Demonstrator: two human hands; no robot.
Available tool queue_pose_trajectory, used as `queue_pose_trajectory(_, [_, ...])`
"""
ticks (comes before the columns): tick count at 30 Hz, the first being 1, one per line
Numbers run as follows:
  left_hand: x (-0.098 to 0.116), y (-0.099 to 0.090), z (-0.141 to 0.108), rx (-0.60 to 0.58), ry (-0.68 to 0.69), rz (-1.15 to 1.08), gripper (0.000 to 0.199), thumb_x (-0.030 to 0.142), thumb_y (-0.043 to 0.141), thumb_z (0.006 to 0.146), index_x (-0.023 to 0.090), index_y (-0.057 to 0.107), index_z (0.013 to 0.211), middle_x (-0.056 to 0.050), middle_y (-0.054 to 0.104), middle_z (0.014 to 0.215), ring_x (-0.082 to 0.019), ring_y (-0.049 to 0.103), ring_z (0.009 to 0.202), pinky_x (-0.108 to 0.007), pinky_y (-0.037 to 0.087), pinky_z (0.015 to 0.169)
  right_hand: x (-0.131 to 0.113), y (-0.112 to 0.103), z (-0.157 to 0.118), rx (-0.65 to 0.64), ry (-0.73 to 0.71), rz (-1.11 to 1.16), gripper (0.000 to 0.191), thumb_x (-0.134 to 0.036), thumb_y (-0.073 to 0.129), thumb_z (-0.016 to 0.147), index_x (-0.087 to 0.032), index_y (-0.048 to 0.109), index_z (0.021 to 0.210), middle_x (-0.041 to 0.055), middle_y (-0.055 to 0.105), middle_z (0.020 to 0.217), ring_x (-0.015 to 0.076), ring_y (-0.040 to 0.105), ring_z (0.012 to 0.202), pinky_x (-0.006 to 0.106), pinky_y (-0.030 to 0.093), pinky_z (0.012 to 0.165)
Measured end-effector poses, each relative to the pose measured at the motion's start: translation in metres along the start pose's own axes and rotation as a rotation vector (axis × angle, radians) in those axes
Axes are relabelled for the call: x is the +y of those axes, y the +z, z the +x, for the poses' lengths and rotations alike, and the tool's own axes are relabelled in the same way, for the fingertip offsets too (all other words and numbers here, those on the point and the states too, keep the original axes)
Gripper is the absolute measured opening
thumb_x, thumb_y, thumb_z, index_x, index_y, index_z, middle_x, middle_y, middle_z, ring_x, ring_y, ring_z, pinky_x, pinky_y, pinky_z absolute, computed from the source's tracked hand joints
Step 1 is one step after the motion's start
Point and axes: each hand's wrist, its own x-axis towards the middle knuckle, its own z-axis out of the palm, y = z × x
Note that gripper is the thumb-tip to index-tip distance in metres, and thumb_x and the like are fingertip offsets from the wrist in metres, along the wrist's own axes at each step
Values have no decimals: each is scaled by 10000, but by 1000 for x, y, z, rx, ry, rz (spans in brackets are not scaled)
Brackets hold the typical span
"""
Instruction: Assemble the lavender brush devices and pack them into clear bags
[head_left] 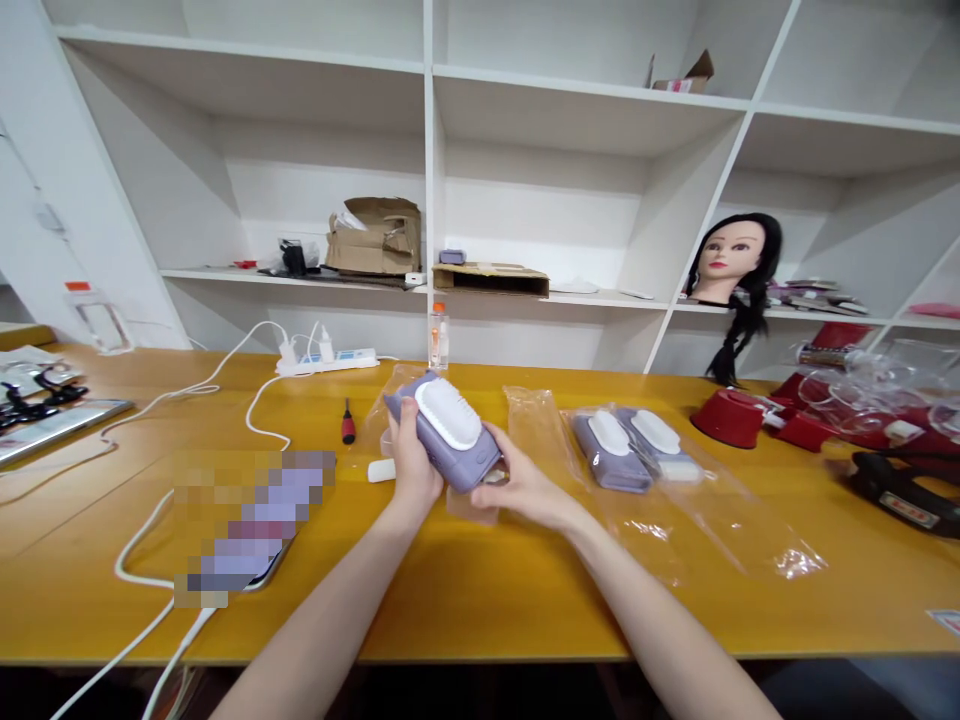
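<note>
A purple device with a white bristled oval pad (450, 425) is held tilted above the middle of the table. My left hand (414, 462) grips its left side, thumb on the purple body. At its lower right end, my right hand (521, 488) has its fingers and thumb closed around the corner; part of the fingers is hidden. Under the device lie a translucent piece (472, 508) and a small white piece (381, 470). Two similar purple devices in clear plastic bags, one at the left (611, 450) and one at the right (654, 432), lie to the right.
A red and black screwdriver (348, 424), a phone with a blurred screen (262, 520), white cables and a power strip (330, 362) lie left. Right are a red base (726, 417) and a black strap-like object (904, 495). A bottle (439, 340) stands behind, before white shelves (555, 85).
</note>
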Motion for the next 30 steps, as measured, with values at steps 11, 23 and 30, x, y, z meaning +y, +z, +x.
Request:
queue_pose_trajectory(11, [13,0,-30,-444,-73,82,542,507,471,791,261,452,1272,-86,545,1252,-265,473,1187,-383,389,950,18,-52,9,68,-187,-436,857,-97,698,530,-177,350,1310,108,425,1336,237,403,1219,377,258,1050])
queue_pose_trajectory(23, [15,3,-26,-258,-160,134,270,184,467,634,222,512,897,-29,648,997,-239,563,1041,-355,446,854,5,-52,4,12,-236,-453,870,-139,696,585,-239,318,1362,88,354,1337,241,356,1244,379,240,1063])
queue_pose_trajectory(30, [6,-5,-19,-264,-244,203,399,76,574,618,261,476,958,17,660,983,-180,606,970,-307,478,814,6,-43,7,193,-185,-409,592,-417,682,692,-232,523,1232,85,446,1187,239,415,1178,377,294,1023])
